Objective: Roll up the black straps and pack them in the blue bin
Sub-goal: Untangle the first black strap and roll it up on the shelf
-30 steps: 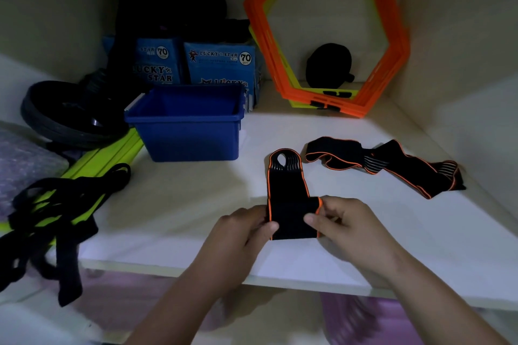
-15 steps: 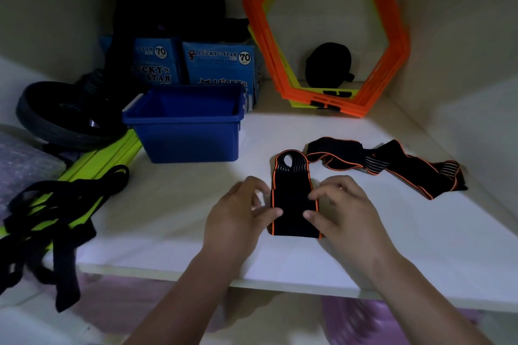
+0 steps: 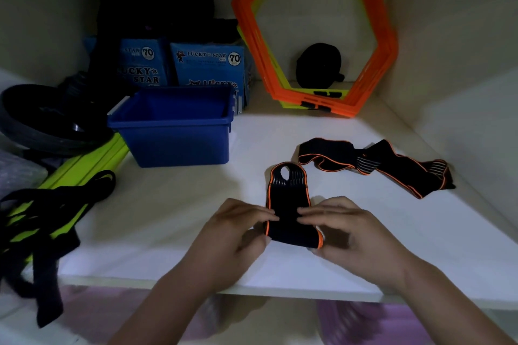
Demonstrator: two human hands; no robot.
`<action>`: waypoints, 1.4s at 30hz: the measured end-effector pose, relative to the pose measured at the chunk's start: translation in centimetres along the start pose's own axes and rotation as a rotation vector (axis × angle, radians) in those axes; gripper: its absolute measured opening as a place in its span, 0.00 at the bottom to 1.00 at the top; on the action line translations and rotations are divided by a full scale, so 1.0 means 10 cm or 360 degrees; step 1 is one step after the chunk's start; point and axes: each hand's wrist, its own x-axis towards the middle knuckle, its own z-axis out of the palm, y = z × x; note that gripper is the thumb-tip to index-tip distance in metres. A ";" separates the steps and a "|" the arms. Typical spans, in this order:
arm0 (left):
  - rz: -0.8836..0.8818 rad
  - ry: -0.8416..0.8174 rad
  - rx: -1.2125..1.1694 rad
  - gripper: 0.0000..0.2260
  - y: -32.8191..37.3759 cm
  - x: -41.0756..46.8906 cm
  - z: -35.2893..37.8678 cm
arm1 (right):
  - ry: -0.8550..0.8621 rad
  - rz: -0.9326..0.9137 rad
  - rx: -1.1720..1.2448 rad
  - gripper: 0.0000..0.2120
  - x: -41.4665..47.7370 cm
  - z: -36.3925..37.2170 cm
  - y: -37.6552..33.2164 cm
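Note:
A black strap with orange edging (image 3: 288, 199) lies on the white shelf (image 3: 168, 227), its looped end pointing away from me. Its near end is curled into a roll. My left hand (image 3: 238, 230) grips the roll's left side and my right hand (image 3: 350, 235) grips its right side, fingertips pressed on top. A second black strap (image 3: 372, 165) lies unrolled and crumpled to the right. The blue bin (image 3: 176, 131) stands to the back left, open, and I see nothing inside.
Orange and yellow hexagon rings (image 3: 316, 36) lean on the back wall around a black round thing (image 3: 319, 67). Blue boxes (image 3: 207, 67) stand behind the bin. A black wheel (image 3: 42, 120), lime bars (image 3: 84, 162) and tangled black webbing (image 3: 42, 213) crowd the left.
Both hands have moved forward along the strap while curling its near end, so the flat part is shorter. The second strap and the bin have not moved.

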 end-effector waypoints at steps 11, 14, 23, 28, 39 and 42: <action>-0.0284 0.0039 0.0415 0.21 0.15 0.27 0.15 | 0.0099 0.0602 0.0473 0.11 0.11 -0.05 -0.15; -0.0442 0.0006 0.0628 0.24 0.14 0.43 0.20 | 0.0167 0.0767 0.0535 0.05 0.19 -0.03 -0.15; -0.0624 -0.0192 0.0233 0.22 0.28 0.59 0.14 | 0.0102 0.0923 0.0296 0.10 0.33 -0.04 -0.28; -0.0755 0.0041 -0.0494 0.13 0.30 0.51 0.16 | 0.0377 0.0896 0.0754 0.05 0.29 0.09 -0.38; -0.0538 0.0485 -0.1558 0.20 0.72 0.51 0.28 | 0.0768 0.0500 0.1219 0.26 0.32 0.38 -0.63; -0.0529 0.0378 -0.1500 0.17 0.77 0.54 0.24 | 0.0750 0.0482 0.1117 0.23 0.27 0.23 -0.59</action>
